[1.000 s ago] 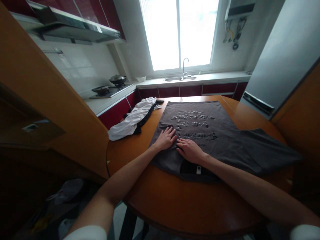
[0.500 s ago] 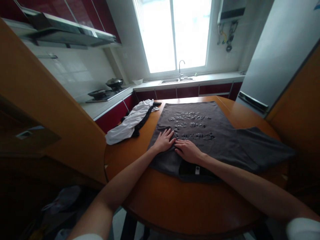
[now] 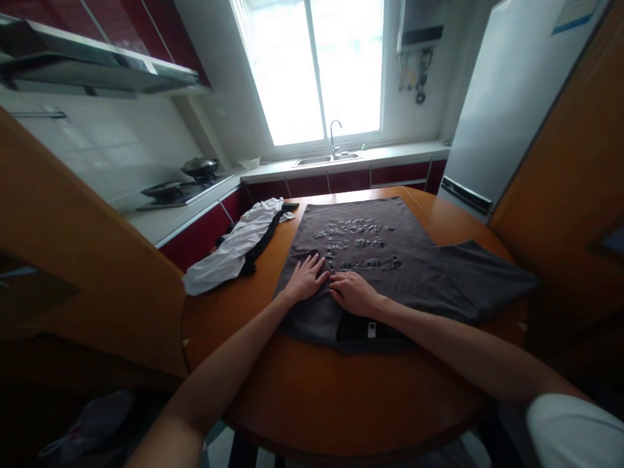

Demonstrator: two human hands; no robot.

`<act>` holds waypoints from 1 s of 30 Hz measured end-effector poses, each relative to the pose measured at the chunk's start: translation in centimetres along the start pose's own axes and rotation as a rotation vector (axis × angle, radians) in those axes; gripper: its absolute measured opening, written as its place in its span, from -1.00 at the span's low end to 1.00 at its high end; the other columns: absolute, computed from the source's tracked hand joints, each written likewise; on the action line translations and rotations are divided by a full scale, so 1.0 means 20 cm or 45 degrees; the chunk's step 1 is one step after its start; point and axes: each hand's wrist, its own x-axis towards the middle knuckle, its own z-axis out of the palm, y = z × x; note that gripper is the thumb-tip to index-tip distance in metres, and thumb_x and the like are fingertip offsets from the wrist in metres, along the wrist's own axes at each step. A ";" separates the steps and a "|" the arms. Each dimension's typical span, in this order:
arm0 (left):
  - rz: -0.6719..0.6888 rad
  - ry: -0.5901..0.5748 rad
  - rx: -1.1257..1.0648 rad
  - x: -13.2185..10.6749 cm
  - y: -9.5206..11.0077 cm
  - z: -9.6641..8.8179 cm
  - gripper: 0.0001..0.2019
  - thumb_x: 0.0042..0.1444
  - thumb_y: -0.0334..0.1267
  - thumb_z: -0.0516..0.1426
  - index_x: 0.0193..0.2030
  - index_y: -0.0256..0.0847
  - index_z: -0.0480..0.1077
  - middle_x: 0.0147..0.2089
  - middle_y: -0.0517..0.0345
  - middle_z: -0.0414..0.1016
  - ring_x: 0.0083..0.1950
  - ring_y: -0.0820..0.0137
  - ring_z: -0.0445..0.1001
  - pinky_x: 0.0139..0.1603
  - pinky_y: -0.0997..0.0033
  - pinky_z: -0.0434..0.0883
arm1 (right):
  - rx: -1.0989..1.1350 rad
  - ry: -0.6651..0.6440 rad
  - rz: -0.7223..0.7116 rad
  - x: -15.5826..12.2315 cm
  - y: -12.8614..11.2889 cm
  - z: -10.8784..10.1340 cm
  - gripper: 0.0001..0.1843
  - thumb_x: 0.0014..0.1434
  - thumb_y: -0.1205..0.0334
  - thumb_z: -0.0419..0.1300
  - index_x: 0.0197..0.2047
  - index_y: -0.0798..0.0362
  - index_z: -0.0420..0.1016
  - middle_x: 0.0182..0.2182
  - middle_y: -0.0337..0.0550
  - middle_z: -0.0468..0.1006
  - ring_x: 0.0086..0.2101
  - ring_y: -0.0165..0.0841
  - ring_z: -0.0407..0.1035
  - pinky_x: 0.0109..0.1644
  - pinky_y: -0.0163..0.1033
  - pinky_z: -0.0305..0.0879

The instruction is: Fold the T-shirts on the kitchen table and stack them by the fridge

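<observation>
A dark grey shirt (image 3: 414,273) lies spread over the round wooden table, raised shiny lettering on its front and its neck opening toward me. A small pale label (image 3: 372,330) shows inside the neck. One sleeve stretches out to the right; on the left no sleeve sticks out, and a layer of cloth lies folded over there. My left hand (image 3: 306,279) rests flat on that layer with its fingers spread. Close beside it, my right hand (image 3: 355,292) lies on the cloth, fingers pointing left and slightly bent, beside the lettering and above the neck opening.
A heap of white and black clothing (image 3: 238,244) lies at the table's left edge. Around the wooden table (image 3: 351,396) stand a counter with a sink (image 3: 322,160), a stove with a lidded pan (image 3: 199,168), and a tall fridge (image 3: 502,97) at the right.
The camera view has turned a little to the right, so everything appears farther left. Both hands stay at about the same place on the shirt.
</observation>
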 end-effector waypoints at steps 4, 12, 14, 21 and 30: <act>0.004 0.004 0.007 0.01 0.00 0.00 -0.37 0.42 0.08 -0.14 0.51 -0.19 0.05 0.57 -0.02 -0.11 0.57 0.08 -0.14 0.48 -0.14 -0.05 | 0.012 -0.023 0.021 0.00 -0.01 -0.03 -0.74 0.38 0.24 0.12 -0.08 0.08 0.64 0.03 0.01 0.61 0.09 -0.23 0.44 0.26 -0.14 0.20; 0.014 0.011 0.047 0.01 0.00 -0.01 -0.37 0.42 0.10 -0.15 0.52 -0.13 0.05 0.57 0.01 -0.10 0.57 0.09 -0.12 0.47 -0.14 0.00 | -0.002 0.222 0.258 0.04 0.09 -0.24 -0.74 0.37 0.22 0.12 -0.09 0.03 0.65 0.11 -0.03 0.58 0.13 -0.22 0.43 0.27 -0.13 0.24; 0.015 0.008 0.045 0.01 -0.01 0.00 -0.37 0.42 0.10 -0.16 0.52 -0.12 0.05 0.57 0.01 -0.11 0.57 0.09 -0.13 0.47 -0.15 -0.01 | 0.022 0.281 0.362 0.03 0.17 -0.35 -0.73 0.36 0.21 0.12 -0.07 0.02 0.65 0.08 -0.05 0.60 0.11 -0.23 0.45 0.24 -0.17 0.29; 0.014 0.006 0.025 0.02 -0.02 0.00 -0.36 0.41 0.10 -0.17 0.52 -0.13 0.05 0.57 0.01 -0.13 0.57 0.08 -0.14 0.47 -0.15 -0.02 | -0.017 0.521 0.819 -0.22 0.51 -0.72 -0.65 0.30 0.11 0.17 -0.02 0.11 0.66 -0.07 0.02 0.67 0.03 -0.14 0.52 0.19 -0.11 0.34; 0.006 0.015 0.042 0.03 -0.02 0.01 -0.35 0.41 0.10 -0.19 0.52 -0.15 0.05 0.57 0.00 -0.11 0.57 0.09 -0.12 0.47 -0.14 -0.02 | -0.313 0.473 1.218 -0.90 0.97 -0.75 -0.65 0.25 0.20 0.14 -0.04 0.14 0.67 -0.11 0.14 0.67 -0.08 -0.09 0.56 0.04 -0.12 0.41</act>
